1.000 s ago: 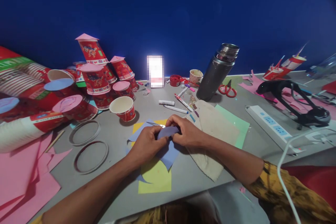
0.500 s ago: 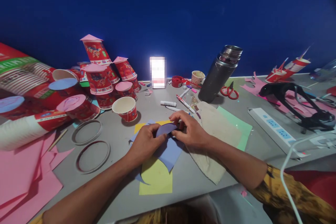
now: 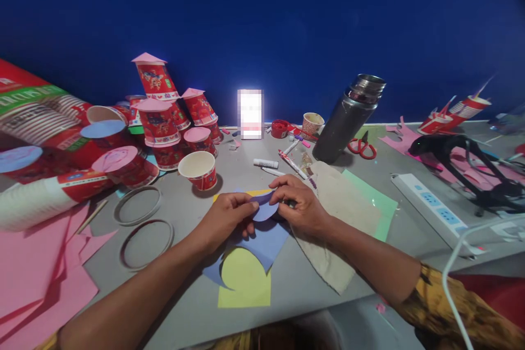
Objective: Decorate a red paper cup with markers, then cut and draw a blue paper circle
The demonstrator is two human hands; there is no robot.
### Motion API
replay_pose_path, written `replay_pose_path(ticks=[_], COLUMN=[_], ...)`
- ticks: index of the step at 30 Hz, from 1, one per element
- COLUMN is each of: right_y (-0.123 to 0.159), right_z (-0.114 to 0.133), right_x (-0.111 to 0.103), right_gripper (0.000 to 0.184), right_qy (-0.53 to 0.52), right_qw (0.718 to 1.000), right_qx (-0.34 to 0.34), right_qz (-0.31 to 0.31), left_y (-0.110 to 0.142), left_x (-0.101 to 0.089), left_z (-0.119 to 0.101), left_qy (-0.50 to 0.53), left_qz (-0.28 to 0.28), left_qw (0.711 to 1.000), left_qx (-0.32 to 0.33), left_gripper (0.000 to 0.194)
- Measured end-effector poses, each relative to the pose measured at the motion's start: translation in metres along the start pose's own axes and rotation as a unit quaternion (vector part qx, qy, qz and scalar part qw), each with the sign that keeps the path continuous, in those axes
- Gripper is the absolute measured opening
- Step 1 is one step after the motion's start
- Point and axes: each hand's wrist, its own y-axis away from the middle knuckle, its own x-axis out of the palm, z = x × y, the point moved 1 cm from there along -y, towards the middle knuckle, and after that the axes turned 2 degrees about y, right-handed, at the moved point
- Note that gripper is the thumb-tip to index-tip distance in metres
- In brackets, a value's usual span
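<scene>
A blue-purple paper piece with a rounded edge (image 3: 266,212), slightly curled, is held between my two hands. My left hand (image 3: 229,216) pinches its left side between thumb and fingers. On the other side, my right hand (image 3: 301,202) grips its right edge; a small dark thing shows at those fingers, too hidden to name. Beneath the hands lies a blue paper offcut (image 3: 270,243) with a curved cut-out, on top of a yellow paper sheet (image 3: 244,279). An empty red paper cup (image 3: 199,172) stands beyond my left hand, and a glue stick (image 3: 266,163) lies past the paper.
Stacked red cups with pink paper tops (image 3: 159,120) stand at left, near two grey rings (image 3: 146,244) and pink paper (image 3: 36,268). To the right are a beige cloth (image 3: 344,197), a dark flask (image 3: 344,123), red-handled scissors (image 3: 363,149) and a power strip (image 3: 430,208).
The rounded paper piece has been tilted so more of its face shows, and my left fingers have shifted beneath it. The view has moved slightly left.
</scene>
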Motion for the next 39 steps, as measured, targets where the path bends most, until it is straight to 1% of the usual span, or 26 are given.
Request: replay_pose_path(ticks=[4,6,9,12,14,15,17,20,23,25,27,29,31,33,35,37,39], right_y=[0.000,0.000,-0.001,-0.003,-0.004,-0.005,-0.005,-0.004,-0.004,-0.003,-0.003,-0.002,-0.002,-0.001,-0.001,-0.001,-0.001], right_z=[0.001,0.004,0.008,0.010,0.010,0.009,0.009,0.008,0.008,0.008,0.007,0.007,0.008,0.008,0.009,0.009,0.009], right_x=[0.000,0.000,-0.003,-0.008,-0.008,-0.008,-0.005,0.001,0.002,0.001,-0.001,-0.002,-0.002,-0.002,-0.002,-0.001,0.000], right_gripper=[0.025,0.028,0.028,0.025,0.026,0.028,0.028,0.012,0.016,0.017,0.017,0.018,0.020,0.022,0.024,0.027,0.028], right_qy=[-0.013,-0.035,-0.101,-0.188,-0.209,-0.197,-0.147,-0.107,-0.124,-0.133,-0.136,-0.139,-0.146,-0.162,-0.192,-0.229,-0.258], right_qw=[1.000,0.999,0.991,0.969,0.958,0.958,0.967,0.977,0.975,0.971,0.969,0.969,0.967,0.961,0.948,0.936,0.927], right_qx=[0.003,0.018,0.082,0.162,0.198,0.209,0.208,0.182,0.184,0.200,0.206,0.200,0.194,0.203,0.225,0.242,0.245], right_qz=[0.016,0.024,0.018,0.001,0.002,0.005,0.019,0.021,0.009,0.018,0.031,0.049,0.072,0.098,0.113,0.117,0.120], left_y=[-0.003,-0.003,-0.001,0.001,0.002,0.002,0.001,0.001,0.000,0.000,0.000,-0.001,-0.002,-0.002,-0.002,-0.002,-0.002], left_x=[0.000,-0.001,-0.001,0.001,0.002,0.003,0.004,0.005,0.006,0.006,0.007,0.008,0.009,0.009,0.009,0.008,0.008], left_z=[0.002,0.002,0.002,0.004,0.006,0.007,0.007,0.006,0.004,0.003,0.002,0.001,0.001,0.000,0.001,0.002,0.003], left_qy=[-0.013,-0.021,-0.053,-0.104,-0.133,-0.145,-0.164,-0.181,-0.181,-0.156,-0.116,-0.080,-0.065,-0.060,-0.059,-0.062,-0.069], left_qz=[-0.008,-0.013,-0.027,-0.039,-0.041,-0.040,-0.037,-0.030,-0.036,-0.050,-0.054,-0.044,-0.025,-0.006,0.010,0.020,0.032], left_qw=[1.000,1.000,0.998,0.993,0.989,0.987,0.983,0.978,0.976,0.978,0.983,0.988,0.991,0.992,0.992,0.992,0.992], left_qx=[-0.006,-0.003,0.015,0.038,0.055,0.063,0.078,0.097,0.113,0.126,0.132,0.126,0.116,0.109,0.106,0.104,0.102], left_gripper=[0.045,0.046,0.046,0.045,0.043,0.042,0.041,0.042,0.037,0.029,0.031,0.033,0.031,0.030,0.032,0.034,0.036])
